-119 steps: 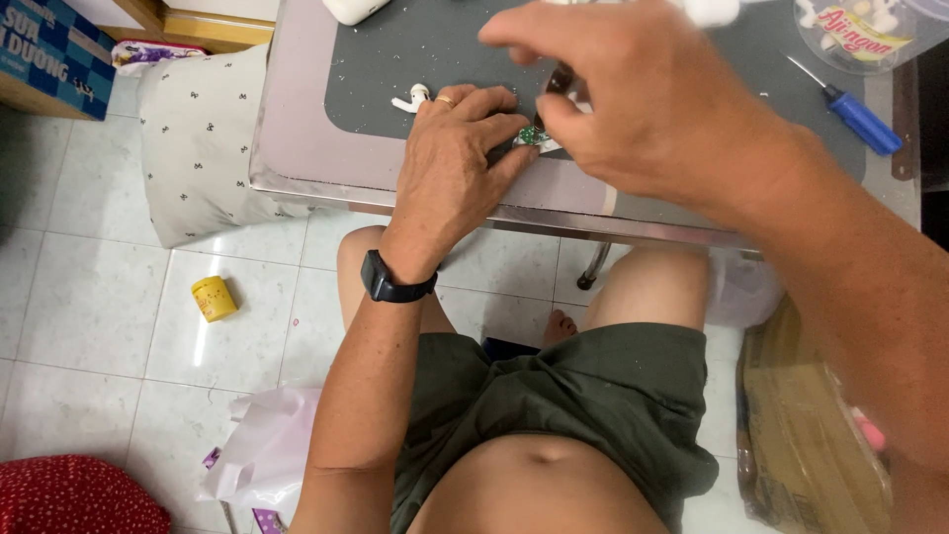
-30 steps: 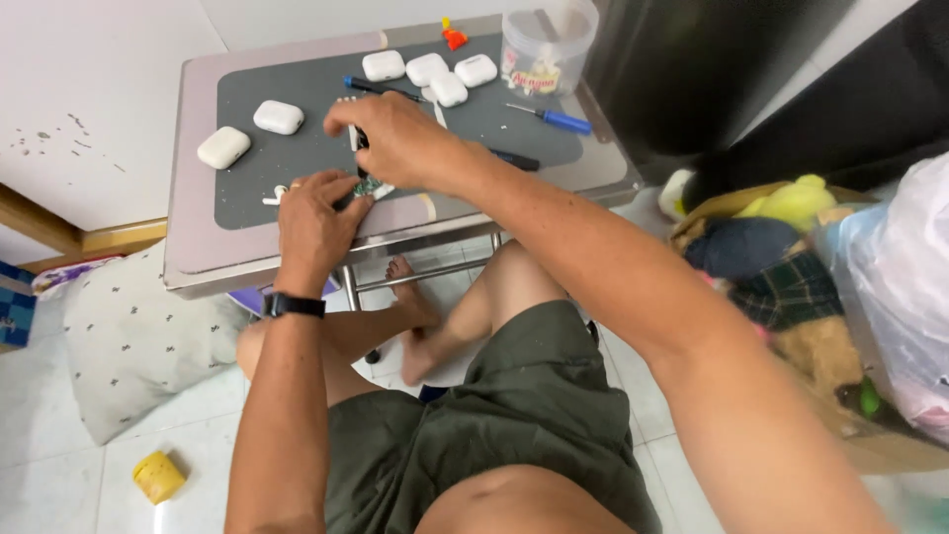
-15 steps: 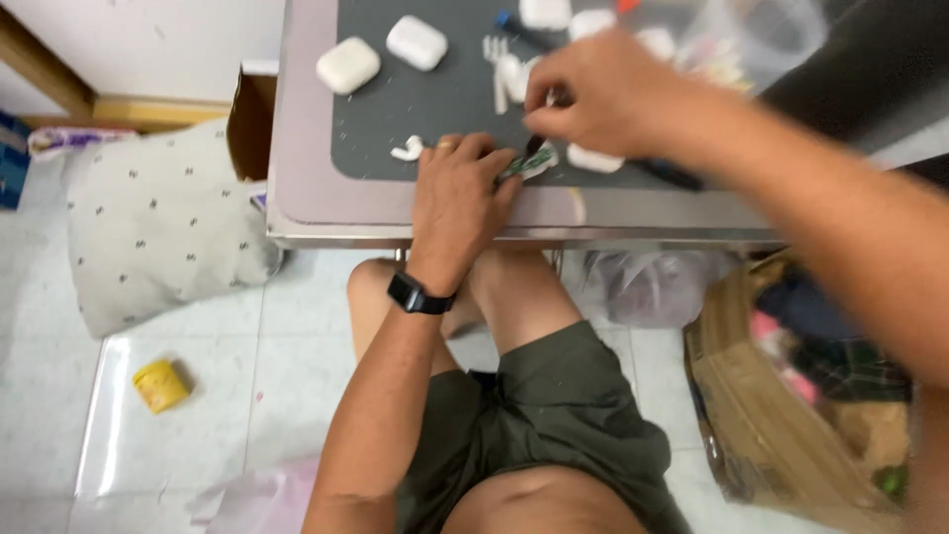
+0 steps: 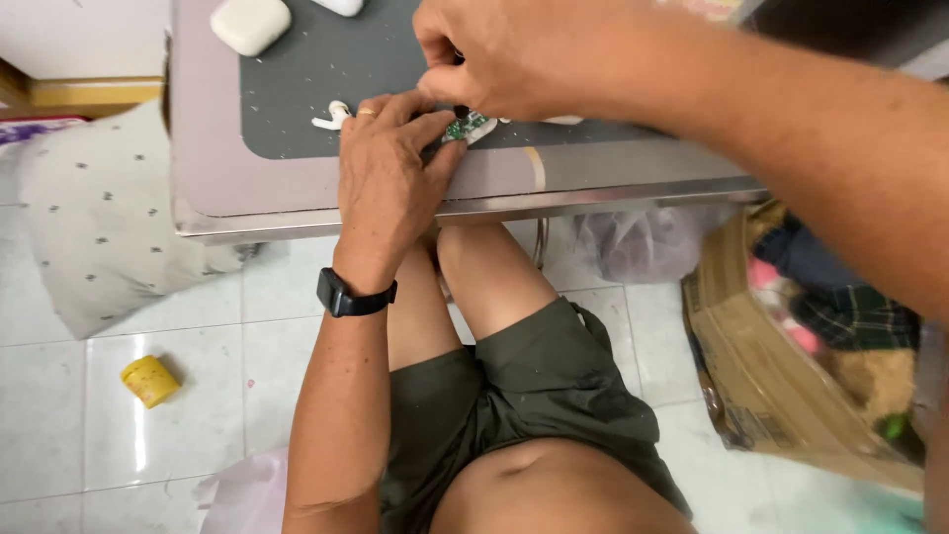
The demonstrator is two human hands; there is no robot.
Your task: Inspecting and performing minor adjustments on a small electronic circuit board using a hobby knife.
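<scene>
The left hand (image 4: 390, 183) lies flat on the near edge of the surface (image 4: 297, 193), palm down, its fingers (image 4: 440, 158) stretched toward a small green circuit board (image 4: 465, 127). The thumb and forefinger tips press against the board's left side, pinning it to the dark grey mat (image 4: 316, 89) that covers the middle of the surface. A black watch (image 4: 354, 295) sits on that wrist.

The right hand (image 4: 534, 54) comes in from the right and hangs just above the board. Its fingers are curled tightly around a thin dark tool (image 4: 459, 107), whose tip meets the board from the far side.

Just left of the left hand's knuckles a small white earbud piece (image 4: 331, 117) lies on the mat. At the far left of the mat sits a white rounded case (image 4: 250, 22), lid shut, so its contents cannot be seen. Another white piece (image 4: 563, 120) shows under the right hand.

On the floor to the right stands an open cardboard box (image 4: 761, 396) filled with bundled cloth, some of it plaid, some pink. Beside it, under the surface, lies a translucent plastic bag (image 4: 633, 242); what it holds cannot be made out. To the left a spotted cushion (image 4: 89, 227) leans near the surface, and a yellow block (image 4: 150, 381) lies on the white tiles.
</scene>
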